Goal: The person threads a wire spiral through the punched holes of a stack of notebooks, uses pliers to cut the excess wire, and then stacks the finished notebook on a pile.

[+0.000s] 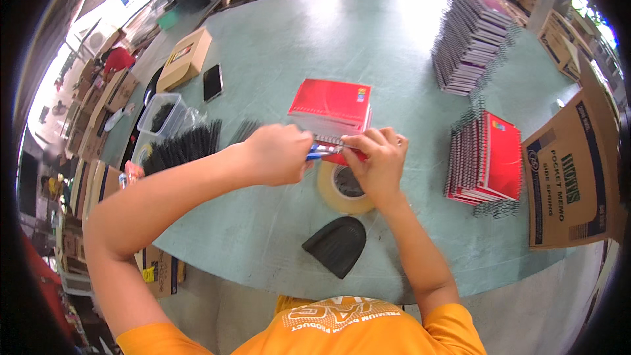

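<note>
In the head view, your left hand (279, 152) curls in a full, tight grip round a blue-handled plier-like tool (318, 152), whose metal nose points toward your right hand (380, 158). Your right thumb and fingers form a narrow pinch at the coil-bound edge of a red notebook (336, 158), located between your two hands and largely hidden by them; the exact contact of nose and wire cannot be told.

Directly beyond your hands, a stack of red notebooks (330, 102) lies flat on the green table (296, 39). Below them, nearer to you, is a roll of tape (327, 190) with dark matter showing inside its ring, and nearer still a black rounded pad (337, 244).

To your left, a bundle of black wire coils (187, 148) lies near a clear plastic tub (172, 118), with a phone (213, 83) and a cardboard box (187, 62) farther off. To your right, red-covered coil-bound notebooks (486, 158) stand in a row beside a large carton (565, 177); a taller pile of coil-bound books (473, 43) rises behind them.
</note>
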{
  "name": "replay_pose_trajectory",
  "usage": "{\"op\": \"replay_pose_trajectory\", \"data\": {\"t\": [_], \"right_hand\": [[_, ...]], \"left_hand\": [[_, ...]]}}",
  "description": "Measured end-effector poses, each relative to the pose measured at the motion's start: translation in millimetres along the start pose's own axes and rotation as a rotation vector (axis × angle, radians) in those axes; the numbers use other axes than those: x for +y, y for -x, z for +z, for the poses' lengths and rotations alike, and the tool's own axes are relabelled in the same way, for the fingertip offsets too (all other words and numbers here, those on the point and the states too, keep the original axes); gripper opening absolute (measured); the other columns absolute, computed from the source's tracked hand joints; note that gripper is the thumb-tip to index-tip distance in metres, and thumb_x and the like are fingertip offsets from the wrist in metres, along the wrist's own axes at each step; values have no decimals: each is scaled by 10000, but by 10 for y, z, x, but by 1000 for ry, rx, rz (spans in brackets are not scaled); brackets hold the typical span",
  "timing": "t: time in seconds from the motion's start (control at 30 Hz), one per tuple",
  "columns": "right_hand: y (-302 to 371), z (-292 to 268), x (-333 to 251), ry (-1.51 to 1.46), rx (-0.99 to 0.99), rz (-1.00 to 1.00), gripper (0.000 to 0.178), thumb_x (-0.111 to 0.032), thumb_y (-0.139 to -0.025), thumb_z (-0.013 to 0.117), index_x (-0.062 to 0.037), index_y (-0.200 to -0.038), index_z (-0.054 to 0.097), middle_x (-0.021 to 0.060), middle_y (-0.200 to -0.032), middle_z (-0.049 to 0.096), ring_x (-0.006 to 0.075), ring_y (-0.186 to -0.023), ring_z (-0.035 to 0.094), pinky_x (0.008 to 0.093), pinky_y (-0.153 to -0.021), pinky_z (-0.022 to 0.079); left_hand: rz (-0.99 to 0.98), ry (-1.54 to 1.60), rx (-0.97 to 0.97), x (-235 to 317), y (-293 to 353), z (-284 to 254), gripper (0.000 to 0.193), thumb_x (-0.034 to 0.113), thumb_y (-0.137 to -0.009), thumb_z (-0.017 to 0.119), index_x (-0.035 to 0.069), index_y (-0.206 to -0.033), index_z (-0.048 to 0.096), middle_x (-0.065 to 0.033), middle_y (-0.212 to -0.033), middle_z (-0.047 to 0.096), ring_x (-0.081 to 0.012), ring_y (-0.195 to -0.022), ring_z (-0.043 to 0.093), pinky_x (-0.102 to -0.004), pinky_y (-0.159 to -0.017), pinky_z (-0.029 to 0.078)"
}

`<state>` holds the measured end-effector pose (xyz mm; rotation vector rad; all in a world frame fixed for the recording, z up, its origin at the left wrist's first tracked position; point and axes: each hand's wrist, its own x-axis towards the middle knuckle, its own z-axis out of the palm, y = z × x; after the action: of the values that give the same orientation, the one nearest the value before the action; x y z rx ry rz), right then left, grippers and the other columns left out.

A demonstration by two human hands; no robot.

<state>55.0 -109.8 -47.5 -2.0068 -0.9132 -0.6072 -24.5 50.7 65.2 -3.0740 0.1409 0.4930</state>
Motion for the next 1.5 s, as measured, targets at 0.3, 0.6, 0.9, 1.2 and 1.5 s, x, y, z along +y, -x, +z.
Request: {"op": "replay_pose_trajectory", "data": {"t": [0.3,0.6,0.9,1.2,1.5], "right_hand": [[-77,-305,182,-525,-292,429,256,-66,-703,776,-51,-939,678,56,-830,665,126,-771,622,283,-697,526],[67,-4,278,-901,-36,494,177,27,-746,728,-8,-912,679,81,-875,688,130,-801,652,251,-719,549],[50,-106,455,-879,-269,638,207,-66,-761,751,-4,-950,694,46,-863,690,75,-801,617,231,-703,519],[75,-152,455,-956,-319,615,191,-13,-774,714,0,-964,692,49,-895,693,80,-809,617,224,-735,516],[80,-228,539,-919,-435,482,236,8,-805,672,5,-1040,660,38,-962,678,83,-881,611,227,-787,496]], "left_hand": [[-225,329,191,-318,403,1457,518,500,-816,628,-7,-891,550,-205,-835,582,-368,-814,584,-467,-713,440],[-68,556,111,924,417,1360,506,335,-790,692,12,-1129,500,-211,-949,573,-374,-959,563,-425,-796,474],[-237,685,1072,157,175,507,381,42,-771,662,77,-1139,569,-154,-1013,575,-322,-954,601,-375,-802,489],[11,449,865,232,-46,522,319,5,-764,650,83,-1068,598,-96,-924,617,-256,-793,629,-327,-691,510],[134,518,811,292,-199,495,337,4,-744,658,68,-1071,604,-127,-959,611,-287,-821,624,-338,-730,507]]}}
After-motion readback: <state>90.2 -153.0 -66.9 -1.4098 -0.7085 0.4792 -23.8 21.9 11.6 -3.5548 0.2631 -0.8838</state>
